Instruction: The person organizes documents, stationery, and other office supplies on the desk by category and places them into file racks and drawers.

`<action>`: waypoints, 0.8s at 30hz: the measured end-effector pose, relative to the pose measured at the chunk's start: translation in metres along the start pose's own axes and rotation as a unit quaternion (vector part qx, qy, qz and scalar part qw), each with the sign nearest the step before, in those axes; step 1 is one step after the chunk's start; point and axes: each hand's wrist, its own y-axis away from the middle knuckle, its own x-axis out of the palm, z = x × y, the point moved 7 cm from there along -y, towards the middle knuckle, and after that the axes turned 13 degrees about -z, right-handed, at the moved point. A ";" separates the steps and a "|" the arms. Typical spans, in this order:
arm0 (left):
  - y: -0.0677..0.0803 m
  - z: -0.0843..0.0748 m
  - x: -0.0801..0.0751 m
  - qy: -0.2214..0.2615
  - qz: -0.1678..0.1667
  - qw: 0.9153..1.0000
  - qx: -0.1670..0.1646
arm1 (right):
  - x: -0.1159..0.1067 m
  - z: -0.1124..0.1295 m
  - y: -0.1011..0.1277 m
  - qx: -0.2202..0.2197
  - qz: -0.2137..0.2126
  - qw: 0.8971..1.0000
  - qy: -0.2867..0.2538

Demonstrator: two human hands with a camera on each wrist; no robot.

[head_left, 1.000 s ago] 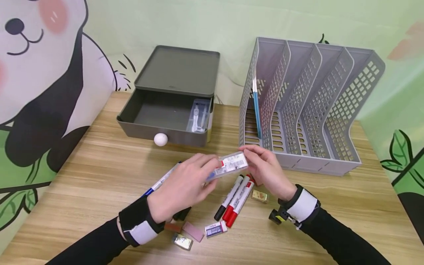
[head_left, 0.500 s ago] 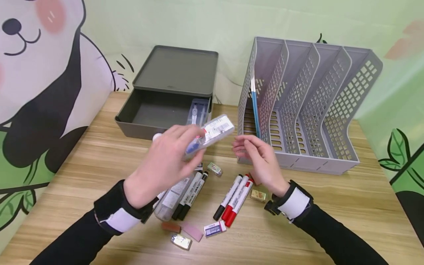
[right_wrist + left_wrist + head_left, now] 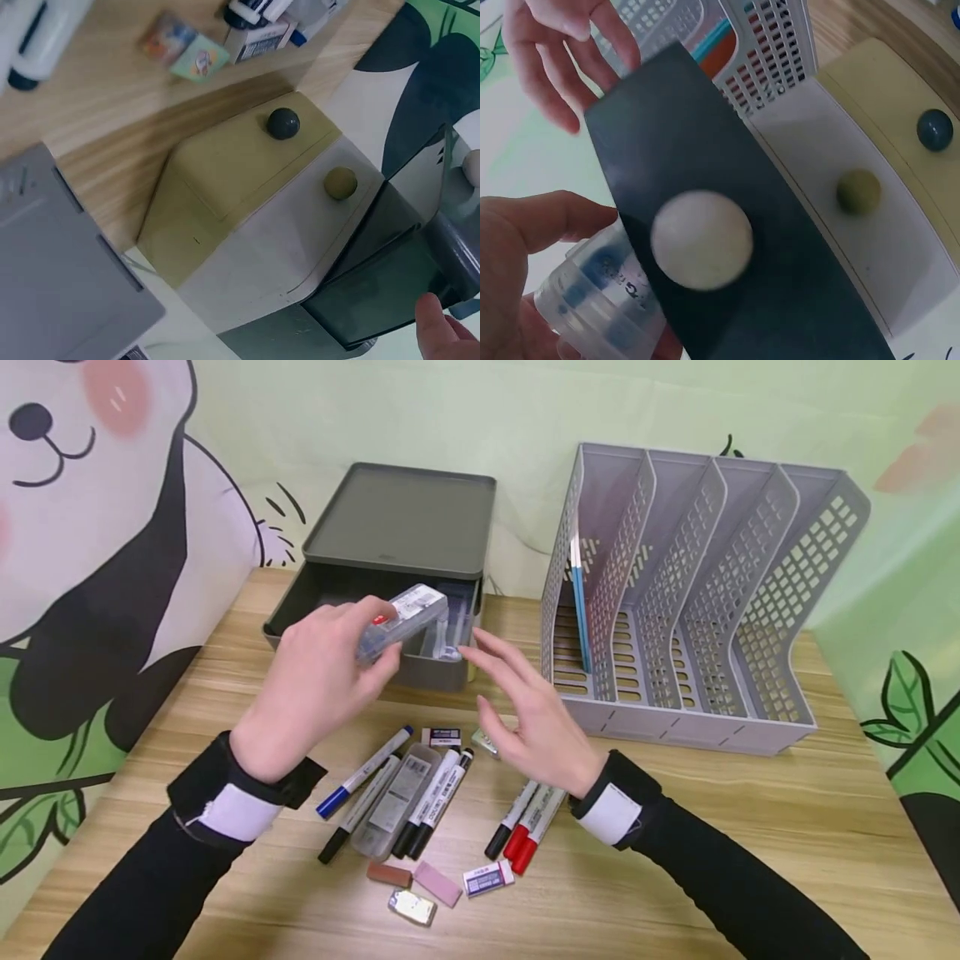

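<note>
The left hand (image 3: 315, 681) has carried the clear case (image 3: 401, 620) up from the counter (image 3: 750, 827) and now holds it over the open drawer (image 3: 420, 667), fingers clamped around its lower end. A second ago both hands held the case low over the markers (image 3: 528, 822); the right hand (image 3: 525, 727) has since let go and now hovers just beside the drawer, fingers apart and holding nothing. The case is tilted, its labelled end nearest the drawer's right side, where another clear case (image 3: 450, 628) already lies. It is not yet inside. So the handover is done and the carry is nearly over; judging by this, setting the case in the drawer is the step in hand. Erasers (image 3: 487, 878) and pens remain on the counter.
</note>
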 end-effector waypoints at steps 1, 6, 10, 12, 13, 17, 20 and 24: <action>-0.001 0.002 0.001 -0.004 0.004 1.000 -0.003 | 0.002 0.000 -0.001 -0.006 0.007 1.000 0.008; -0.008 0.014 0.009 -0.021 0.036 0.999 -0.031 | 0.007 -0.001 -0.003 -0.013 0.029 0.999 0.028; -0.010 0.023 0.016 -0.033 0.049 0.997 -0.051 | 0.008 -0.001 -0.003 -0.017 0.037 0.999 0.029; -0.011 0.026 0.019 -0.039 0.051 0.996 -0.056 | 0.009 0.000 -0.003 -0.019 0.041 0.999 0.028; -0.012 0.028 0.020 -0.041 0.051 0.996 -0.060 | 0.010 0.000 -0.003 -0.019 0.042 0.999 0.028; -0.015 0.032 0.028 -0.046 0.063 0.994 -0.072 | 0.010 -0.001 -0.002 -0.021 0.042 0.998 0.030; -0.019 0.032 0.034 -0.048 0.079 0.992 -0.081 | 0.010 -0.001 -0.002 -0.022 0.044 0.998 0.033; -0.024 0.030 0.040 -0.045 0.104 0.989 -0.091 | 0.010 -0.001 -0.003 -0.024 0.046 0.998 0.035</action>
